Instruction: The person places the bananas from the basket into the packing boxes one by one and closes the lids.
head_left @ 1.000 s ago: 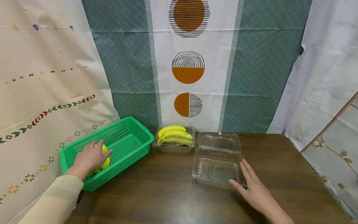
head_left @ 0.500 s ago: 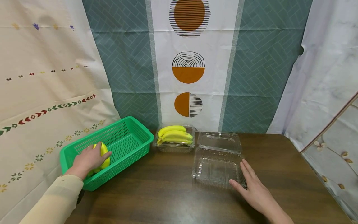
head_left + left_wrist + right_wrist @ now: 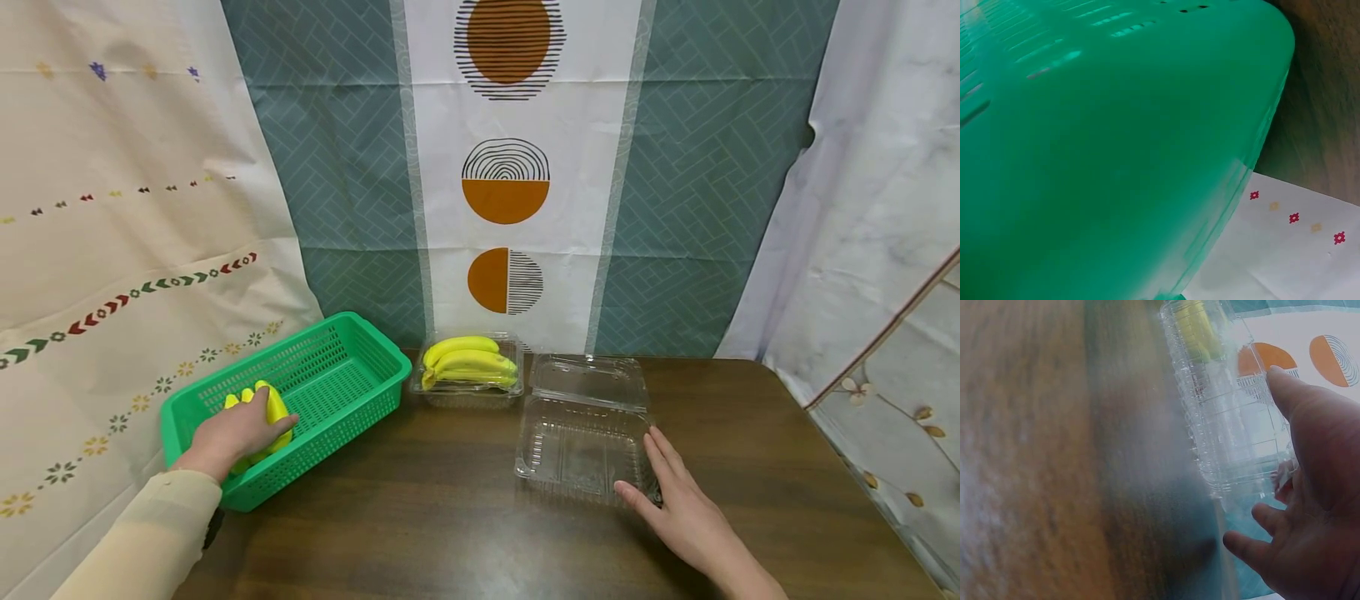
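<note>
Bananas (image 3: 276,408): yellow bunch, in near-left end of green basket (image 3: 341,385), gripped by left hand (image 3: 236,429). Plastic box (image 3: 577,454): clear, lid (image 3: 588,379) folded back on far side, base upright on table (image 3: 420,508), right hand (image 3: 686,508) at its right edge.

glossy plastic container (image 3: 581,450), wooden table (image 3: 420,533)

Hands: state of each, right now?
Left hand: closed, holding bananas in the green basket.
Right hand: open, fingers at the edge of the empty clear container.
</note>
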{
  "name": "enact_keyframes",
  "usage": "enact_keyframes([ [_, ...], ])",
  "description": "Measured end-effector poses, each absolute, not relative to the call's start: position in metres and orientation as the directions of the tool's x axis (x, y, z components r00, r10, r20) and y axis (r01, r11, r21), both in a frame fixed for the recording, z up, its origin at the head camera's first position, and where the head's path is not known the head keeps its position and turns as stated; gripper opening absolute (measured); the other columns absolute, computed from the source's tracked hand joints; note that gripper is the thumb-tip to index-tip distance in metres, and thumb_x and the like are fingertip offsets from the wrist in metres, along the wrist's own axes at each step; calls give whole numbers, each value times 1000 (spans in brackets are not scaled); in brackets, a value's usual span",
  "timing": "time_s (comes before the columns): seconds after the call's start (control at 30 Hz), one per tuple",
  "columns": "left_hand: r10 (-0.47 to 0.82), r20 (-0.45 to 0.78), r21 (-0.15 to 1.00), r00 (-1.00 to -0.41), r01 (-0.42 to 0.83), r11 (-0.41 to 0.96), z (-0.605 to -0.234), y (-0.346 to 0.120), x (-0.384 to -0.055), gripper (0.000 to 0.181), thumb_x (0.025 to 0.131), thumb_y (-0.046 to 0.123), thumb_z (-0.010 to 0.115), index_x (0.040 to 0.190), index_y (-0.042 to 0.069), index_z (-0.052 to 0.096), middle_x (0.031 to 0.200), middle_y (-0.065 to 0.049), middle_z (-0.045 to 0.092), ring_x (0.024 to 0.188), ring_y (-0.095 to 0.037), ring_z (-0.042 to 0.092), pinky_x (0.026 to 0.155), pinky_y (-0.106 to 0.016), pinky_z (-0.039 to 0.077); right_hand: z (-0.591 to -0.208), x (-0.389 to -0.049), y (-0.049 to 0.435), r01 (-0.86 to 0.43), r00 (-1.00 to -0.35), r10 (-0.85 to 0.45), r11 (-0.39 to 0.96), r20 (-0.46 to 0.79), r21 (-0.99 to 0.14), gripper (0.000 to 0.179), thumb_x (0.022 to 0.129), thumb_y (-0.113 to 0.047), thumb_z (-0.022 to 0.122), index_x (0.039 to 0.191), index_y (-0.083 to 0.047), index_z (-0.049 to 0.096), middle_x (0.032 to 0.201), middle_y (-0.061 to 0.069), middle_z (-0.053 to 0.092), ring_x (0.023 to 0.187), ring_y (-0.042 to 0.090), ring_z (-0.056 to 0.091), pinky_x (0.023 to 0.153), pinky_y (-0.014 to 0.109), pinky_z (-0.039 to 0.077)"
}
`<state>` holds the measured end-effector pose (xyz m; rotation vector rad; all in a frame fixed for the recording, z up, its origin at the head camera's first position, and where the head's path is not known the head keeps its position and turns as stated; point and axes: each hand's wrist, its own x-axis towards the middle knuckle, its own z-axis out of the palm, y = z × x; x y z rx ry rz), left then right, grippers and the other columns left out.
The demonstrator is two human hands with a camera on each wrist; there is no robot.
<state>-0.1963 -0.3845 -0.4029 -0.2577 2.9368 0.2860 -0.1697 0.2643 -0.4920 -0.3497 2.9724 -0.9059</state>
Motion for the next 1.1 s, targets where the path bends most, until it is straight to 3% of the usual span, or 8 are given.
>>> enact_keyframes([
  [0.17, -143, -204, 181, -968, -181, 967, -402, -384, -198, 104, 108, 63, 59, 161, -17, 21, 105, -27, 65, 89, -39, 63, 73, -57, 52, -492, -170, 264, -205, -975, -216, 808, 46, -553, 107, 107, -69, 59, 176, -2, 14, 184, 19, 6, 156, 59, 30, 101, 83, 44],
  [0.27, -131, -205, 178, -970, -169, 970, -403, -383, -201, 104, 107, 64, 59, 164, -15, 22, 125, -38, 64, 103, -50, 66, 79, -63, 54, -492, -170, 264, -205, -975, -217, 807, 46, -554, 107, 107, -69, 59, 176, -1, 14, 184, 19, 6, 157, 59, 30, 101, 83, 44],
  [0.37, -121, -213, 169, -970, -159, 973, -405, -383, -203, 106, 107, 66, 59, 165, -15, 24, 145, -44, 54, 122, -62, 61, 88, -71, 53, -491, -170, 264, -207, -975, -218, 807, 47, -553, 107, 107, -69, 59, 176, -1, 14, 184, 19, 7, 157, 59, 30, 101, 83, 43],
  [0.43, -116, -216, 165, -969, -153, 974, -406, -384, -205, 106, 107, 67, 59, 165, -14, 26, 150, -45, 51, 127, -66, 57, 90, -73, 52, -491, -170, 264, -207, -975, -218, 807, 47, -553, 106, 107, -68, 59, 176, -1, 14, 184, 19, 7, 157, 59, 30, 101, 83, 43],
  [0.53, -117, -211, 164, -971, -153, 974, -406, -386, -205, 106, 106, 70, 58, 165, -13, 28, 148, -45, 52, 125, -65, 58, 88, -71, 53, -491, -170, 264, -206, -975, -217, 808, 45, -552, 106, 108, -68, 59, 176, -1, 14, 184, 20, 7, 157, 59, 30, 101, 83, 43],
  [0.77, -192, -215, 164, -958, -230, 959, -397, -392, -199, 102, 107, 67, 56, 161, -14, 26, 130, -43, 59, 94, -42, 64, 70, -52, 51, -489, -170, 265, -173, -977, -213, 803, -4, -570, 108, 107, -70, 58, 177, -5, 10, 184, 17, 2, 157, 58, 30, 99, 82, 45],
  [1.0, -269, -241, 139, -932, -308, 941, -400, -398, -198, 99, 107, 66, 56, 158, -13, 26, 121, -43, 60, 96, -44, 63, 73, -53, 51, -491, -170, 264, -173, -977, -211, 804, -2, -568, 108, 107, -71, 58, 177, -5, 10, 184, 17, 2, 157, 58, 30, 98, 82, 45],
  [1.1, -270, -253, 145, -929, -312, 939, -400, -395, -199, 97, 107, 65, 56, 160, -11, 25, 125, -44, 58, 99, -46, 63, 75, -54, 50, -492, -171, 265, -180, -978, -209, 806, 14, -564, 108, 107, -71, 58, 177, -4, 11, 184, 17, 3, 157, 58, 30, 99, 82, 45],
])
